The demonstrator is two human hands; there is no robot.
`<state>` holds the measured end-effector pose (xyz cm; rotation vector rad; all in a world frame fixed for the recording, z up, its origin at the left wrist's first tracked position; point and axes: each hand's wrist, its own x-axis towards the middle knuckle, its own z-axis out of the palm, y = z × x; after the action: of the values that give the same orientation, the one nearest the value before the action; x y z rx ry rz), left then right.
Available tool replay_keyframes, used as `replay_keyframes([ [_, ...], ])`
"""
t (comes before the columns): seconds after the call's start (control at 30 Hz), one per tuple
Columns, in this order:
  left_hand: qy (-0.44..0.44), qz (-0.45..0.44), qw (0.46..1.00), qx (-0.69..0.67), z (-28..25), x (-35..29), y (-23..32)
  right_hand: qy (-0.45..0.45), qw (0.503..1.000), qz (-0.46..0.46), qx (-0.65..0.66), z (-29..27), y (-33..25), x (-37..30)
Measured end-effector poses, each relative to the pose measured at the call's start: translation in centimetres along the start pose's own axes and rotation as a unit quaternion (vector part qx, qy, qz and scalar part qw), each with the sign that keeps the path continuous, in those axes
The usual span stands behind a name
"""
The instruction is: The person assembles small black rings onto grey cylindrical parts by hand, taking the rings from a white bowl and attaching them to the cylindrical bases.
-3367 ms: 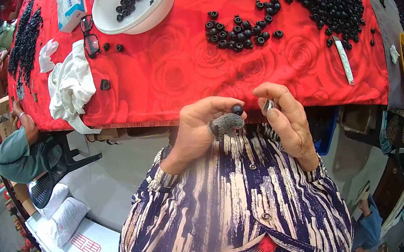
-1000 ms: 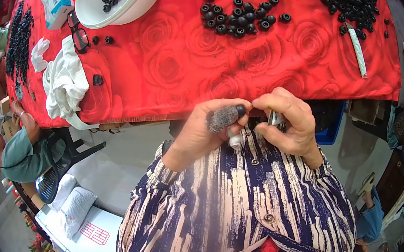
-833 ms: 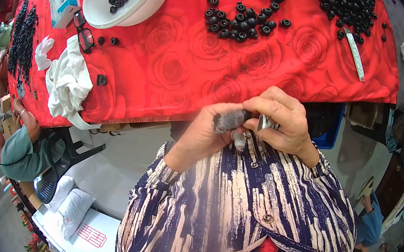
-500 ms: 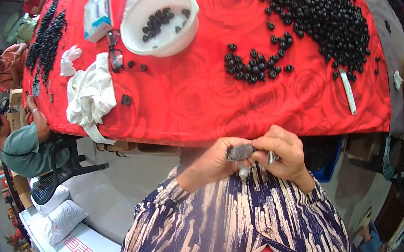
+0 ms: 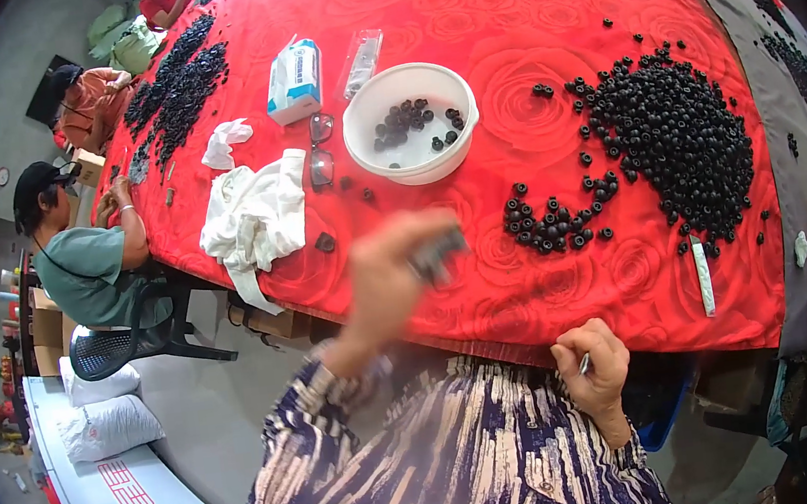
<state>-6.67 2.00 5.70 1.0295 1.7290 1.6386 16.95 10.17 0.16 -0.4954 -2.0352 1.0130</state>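
Smeared by motion, my left hand (image 5: 388, 276) is raised over the near part of the red-covered table (image 5: 410, 304). A dark grey piece (image 5: 439, 253), too blurred to name, is gripped at its fingertips. My right hand (image 5: 596, 379) is closed at the table's front edge around a thin silver metal tool (image 5: 585, 363), mostly hidden by the fingers. Beyond my left hand stands a white plastic bowl (image 5: 465, 156) with several black ring-shaped parts (image 5: 403, 121) inside. A small loose group of the same black parts (image 5: 551, 226) lies to the right of that hand.
A large heap of black parts (image 5: 681, 132) covers the right side. White cloth (image 5: 259, 219), eyeglasses (image 5: 323, 166) and a tissue box (image 5: 294, 82) lie left of the bowl. A white strip (image 5: 703, 278) is at right. Co-workers sit along the left edge, one in green (image 5: 88, 270).
My hands have parted. The left has gone up and forward over the table with the grey piece; the right keeps the metal tool near the edge. The whole view has shifted.
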Motion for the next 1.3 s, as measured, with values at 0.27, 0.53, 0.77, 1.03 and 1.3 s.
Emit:
replay_keyframes([
  [0.27, 0.159, 0.153, 0.932, 0.288, -4.2, 10.4, -1.5, 0.007, 1.0, 0.019, -0.01, 0.1, 0.6, -0.4],
  [0.53, -0.128, 0.149, 0.957, 0.215, 2.8, 4.8, -6.2, 0.005, 0.998, 0.055, -0.013, -0.6, 0.7, -1.1],
  [0.77, -0.145, 0.193, 0.925, 0.294, 3.5, 5.9, -8.0, 0.006, 0.998, 0.07, -0.003, -0.5, 1.0, -1.1],
  [1.03, -0.121, 0.147, 0.92, 0.342, 5.1, 5.6, -7.1, 0.0, 0.996, 0.084, -0.003, -0.3, 1.1, -1.0],
  [1.3, -0.117, 0.018, 0.991, 0.065, 4.8, 2.9, -5.6, -0.008, 0.996, 0.091, 0.002, -0.6, 1.2, -1.3],
])
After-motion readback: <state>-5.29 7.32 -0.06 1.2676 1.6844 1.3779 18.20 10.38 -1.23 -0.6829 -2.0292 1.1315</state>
